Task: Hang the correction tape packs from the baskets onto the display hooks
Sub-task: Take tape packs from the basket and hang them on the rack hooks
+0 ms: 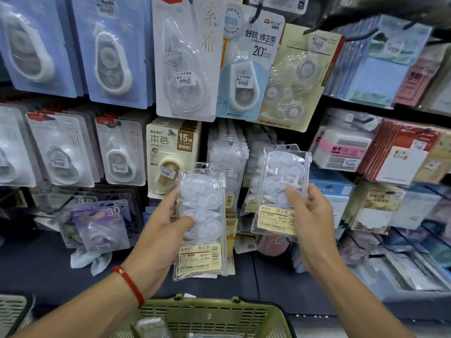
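Shelving of dark display wall point(288, 272) fills the view, hung with rows of carded correction tape blister packs, sticky notes at the right edge. Below, at the bottom edge, sits an olive-green slotted plastic basket point(214, 315) with a few wrapped packs lying inside. Left hand point(168, 223), a red cord bracelet point(129, 284) on its wrist, grips a clear plastic zip pouch of white correction tapes with a yellow label point(202, 220), thumb curled across the front, fingers behind. Right hand point(310, 213) pinches a second clear zip pouch of white tapes point(280, 189) by its lower right side, thumb on the front. Both pouches stand upright, apart from each other, held in front of identical pouches hanging on the middle hooks.
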Available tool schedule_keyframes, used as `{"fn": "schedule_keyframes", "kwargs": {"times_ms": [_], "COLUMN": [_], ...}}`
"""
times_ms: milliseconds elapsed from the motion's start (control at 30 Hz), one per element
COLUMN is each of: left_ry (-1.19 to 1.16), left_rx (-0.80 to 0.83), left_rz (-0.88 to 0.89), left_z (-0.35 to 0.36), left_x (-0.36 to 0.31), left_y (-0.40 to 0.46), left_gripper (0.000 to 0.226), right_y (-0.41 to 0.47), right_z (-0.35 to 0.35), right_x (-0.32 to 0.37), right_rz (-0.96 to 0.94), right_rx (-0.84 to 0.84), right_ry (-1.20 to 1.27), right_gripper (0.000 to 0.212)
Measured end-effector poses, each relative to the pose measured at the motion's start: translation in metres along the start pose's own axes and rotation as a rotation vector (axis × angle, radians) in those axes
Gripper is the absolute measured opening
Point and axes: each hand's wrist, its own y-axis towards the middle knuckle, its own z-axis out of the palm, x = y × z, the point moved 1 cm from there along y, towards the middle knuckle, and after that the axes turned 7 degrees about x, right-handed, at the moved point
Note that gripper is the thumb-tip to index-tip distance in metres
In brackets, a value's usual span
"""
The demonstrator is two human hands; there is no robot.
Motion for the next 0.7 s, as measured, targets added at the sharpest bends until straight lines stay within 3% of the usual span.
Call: {"fn": "schedule_keyframes", "kwargs": {"times_ms": [300,467,600,700], "left_ry": [0.001,0.024,0.070,0.064], "left_rx": [-0.040,-0.039,-0.021,-0.028], "left_rz": [-0.007,0.009,0.044,0.072], "left_z": [0.001,0.004,0.008,0.012], "left_x": [-0.003,-0.007,-0.009,-0.008], "left_y": [-0.002,-0.007,-0.011,-0.011], "left_gripper": [0.061,0.058,0.059,0.056], "right_y": [0.000,-0.004,-0.018,-0.036], "right_z": [0.003,0.002,0.022,0.044], "right_x": [-0.002,0.005,0.001,-0.011], "right_rz": [-0.012,-0.233,-0.139,-0.033], "right_rx": [-0.025,-0.123,0.248,0.503], "right_ry": [-0.054,-0.560,-0.481,-0.450], "right_gripper": [0.009,0.027,0.006,0.028]}}
